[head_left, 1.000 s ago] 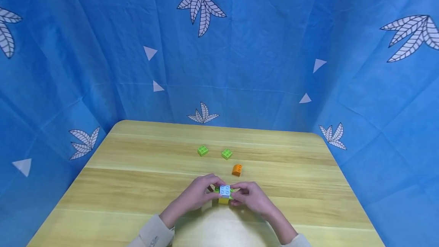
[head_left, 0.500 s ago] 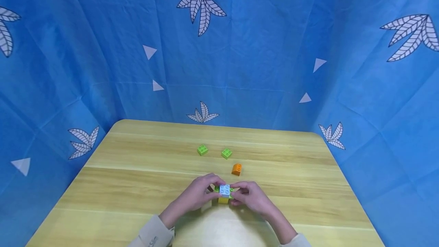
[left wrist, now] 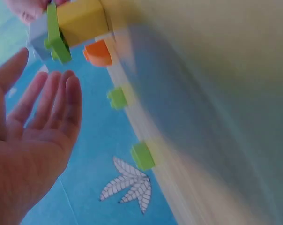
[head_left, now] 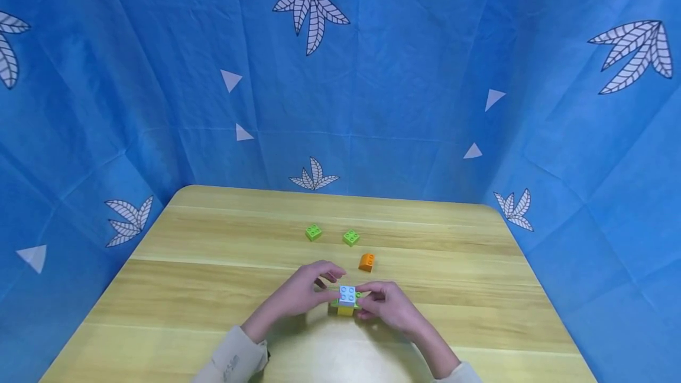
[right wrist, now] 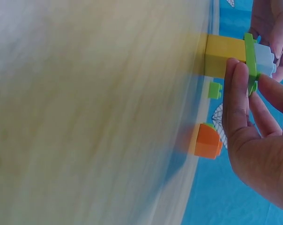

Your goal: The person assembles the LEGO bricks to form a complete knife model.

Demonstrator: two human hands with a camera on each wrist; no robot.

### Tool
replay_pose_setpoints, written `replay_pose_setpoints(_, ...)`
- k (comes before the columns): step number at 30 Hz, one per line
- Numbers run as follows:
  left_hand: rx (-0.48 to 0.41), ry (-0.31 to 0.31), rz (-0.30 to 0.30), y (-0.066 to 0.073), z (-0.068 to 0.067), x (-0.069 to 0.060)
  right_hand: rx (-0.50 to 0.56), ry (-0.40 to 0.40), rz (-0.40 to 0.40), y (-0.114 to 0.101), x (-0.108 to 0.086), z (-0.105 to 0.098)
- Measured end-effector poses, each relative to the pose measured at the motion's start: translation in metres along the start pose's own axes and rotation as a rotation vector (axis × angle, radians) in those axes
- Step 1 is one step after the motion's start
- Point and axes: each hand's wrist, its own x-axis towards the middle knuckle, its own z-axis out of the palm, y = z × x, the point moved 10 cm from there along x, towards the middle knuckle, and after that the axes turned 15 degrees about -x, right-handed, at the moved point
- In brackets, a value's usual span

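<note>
Blue curtain (head_left: 404, 87) w/ leaf prints is hung behind a wood-grain table (head_left: 213, 282), where a stack (head_left: 347, 302) is stood upright: yellow block (right wrist: 223, 55) at btm, thin green plate (right wrist: 250, 63) in mid, lt-blue block (head_left: 347, 292) on top. Green plate's R end is pinched by R hand (head_left: 388, 307), while L hand (head_left: 304, 291) is held just beside stack, fingers loosely extended, thumb nr lt-blue block. Beyond, orange block (head_left: 366, 262) is seen nearest, w/ L green block (head_left: 313, 231) & R green block (head_left: 351, 237) set farther back.
</note>
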Motion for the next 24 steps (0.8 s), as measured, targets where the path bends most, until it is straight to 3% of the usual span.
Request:
replay_pose_setpoints(3,0.023,0.064,0.002,-0.002,-0.017,0.006,-0.001,0.000,-0.002,0.000,0.000,0.001)
replay_pose_setpoints(8,0.107,0.229,-0.019,-0.012,-0.055,0.024,0.001,0.003,-0.007,0.002,0.001,0.001)
replay_pose_setpoints(14,0.100,0.387,-0.057,-0.034,-0.095,0.044,-0.002,0.010,0.000,0.002,0.001,0.000)
replay_pose_setpoints(19,0.102,0.429,-0.089,-0.048,-0.111,0.052,-0.004,0.007,0.000,0.002,0.001,0.001)
replay_pose_setpoints(24,0.008,0.411,-0.152,-0.060,-0.113,0.059,-0.003,0.012,0.003,0.002,0.000,0.000)
